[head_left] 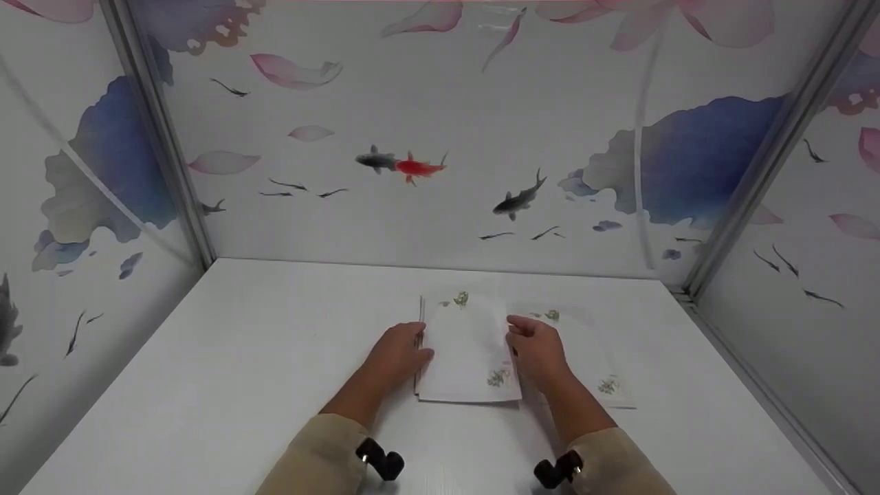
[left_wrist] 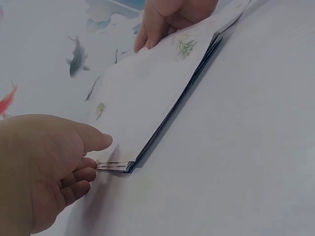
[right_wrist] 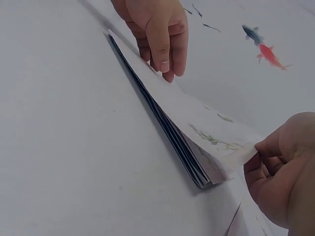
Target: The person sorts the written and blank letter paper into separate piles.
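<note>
From the bottom edge, my sleeves point(head_left: 313, 454) lead to my left hand point(head_left: 397, 354), holding the left side of a paper stack point(head_left: 467, 350) at lower centre, and right hand point(head_left: 542, 352), pinching its top sheet's right edge, with another sheet point(head_left: 584, 350) to the right on a white table point(head_left: 275, 344) before a fish-patterned wall point(head_left: 440, 103).

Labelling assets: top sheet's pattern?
Top sheet: white, greenish motifs near top and lower right; head view best.
</note>
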{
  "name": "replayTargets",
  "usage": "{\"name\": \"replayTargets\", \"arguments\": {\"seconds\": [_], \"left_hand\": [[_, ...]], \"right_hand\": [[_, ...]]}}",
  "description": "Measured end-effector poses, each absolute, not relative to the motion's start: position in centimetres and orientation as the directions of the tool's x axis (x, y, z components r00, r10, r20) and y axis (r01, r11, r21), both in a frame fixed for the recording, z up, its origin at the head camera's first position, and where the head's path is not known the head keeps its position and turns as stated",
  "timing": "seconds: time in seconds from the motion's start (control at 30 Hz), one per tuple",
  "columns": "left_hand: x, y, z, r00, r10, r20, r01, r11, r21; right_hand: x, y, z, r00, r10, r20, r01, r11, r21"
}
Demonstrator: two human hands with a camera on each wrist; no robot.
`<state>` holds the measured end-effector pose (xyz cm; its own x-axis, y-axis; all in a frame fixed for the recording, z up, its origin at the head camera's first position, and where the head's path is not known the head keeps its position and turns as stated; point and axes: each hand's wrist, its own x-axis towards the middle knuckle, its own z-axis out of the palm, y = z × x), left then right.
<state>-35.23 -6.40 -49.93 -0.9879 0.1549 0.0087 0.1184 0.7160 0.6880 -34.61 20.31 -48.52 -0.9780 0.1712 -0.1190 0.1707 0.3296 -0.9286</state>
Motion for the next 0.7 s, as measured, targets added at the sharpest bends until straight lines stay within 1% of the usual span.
{"name": "replayTargets", "arguments": {"seconds": [0.2, 0.3, 0.53, 0.7], "left_hand": [[-35.3, -6.2, -50.0, -0.995, 0.101, 0.021, 0.078, 0.611, 0.788], [-35.3, -6.1, -49.9, -0.998, 0.057, 0.017, 0.046, 0.551, 0.833], [-35.4, -5.1, -49.5, -0.999, -0.044, 0.005, -0.016, 0.460, 0.888], [-35.2, -3.6, -49.3, -0.998, -0.061, -0.017, -0.040, 0.399, 0.916]], "right_hand": [[-34.5, 20.4, -48.5, -0.975, 0.176, -0.135, 0.185, 0.310, -0.933], [-34.5, 20.5, -48.5, -0.979, 0.165, -0.119, 0.166, 0.311, -0.936], [-34.5, 21.9, -48.3, -0.985, 0.150, -0.082, 0.123, 0.286, -0.950], [-34.7, 23.2, -47.9, -0.980, 0.157, -0.125, 0.159, 0.230, -0.960]]}}
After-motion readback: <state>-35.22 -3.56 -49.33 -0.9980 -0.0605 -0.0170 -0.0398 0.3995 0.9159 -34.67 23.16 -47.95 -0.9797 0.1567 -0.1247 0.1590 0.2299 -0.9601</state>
